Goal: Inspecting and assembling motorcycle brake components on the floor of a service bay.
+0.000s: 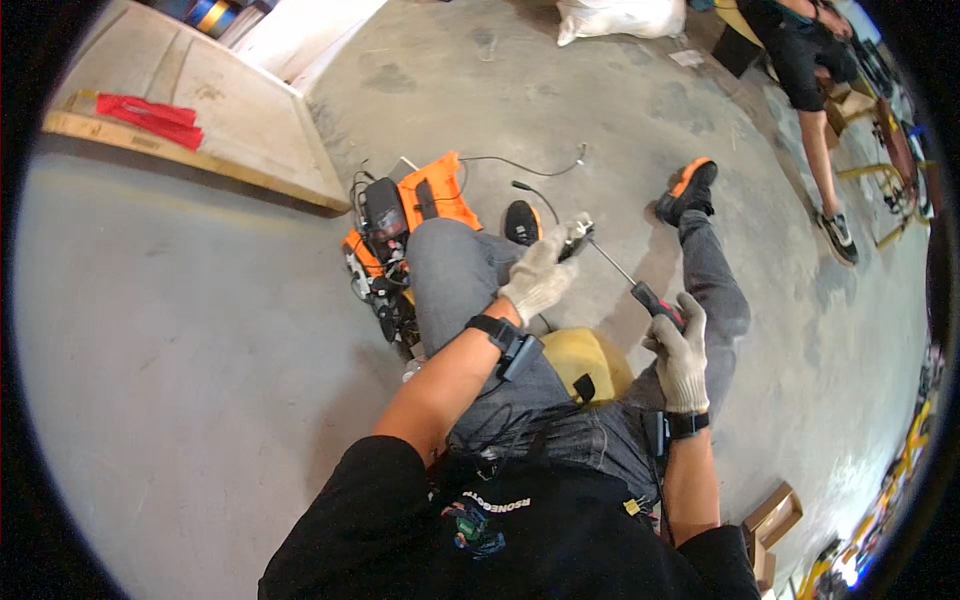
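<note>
My left hand [540,272], in a pale knitted glove, is closed around a small dark and silver part [577,236]. A black cable [540,195] with a plug end rises beside that part; whether the two are joined I cannot tell. A screwdriver [657,303] with a black and red handle is held in my gloved right hand [682,358]. Its thin metal shaft slants up and left, the tip at or very near the part; contact is not certain. My fingers hide much of what the left hand grips.
Left of my knee lies an orange and black machine [385,215] with loose wires. Under me is a yellow seat [590,360]. A wooden board [190,100] carries a red cloth strip [150,118]. At the upper right, another person [805,60] sits; a white sack [620,18] lies farther back.
</note>
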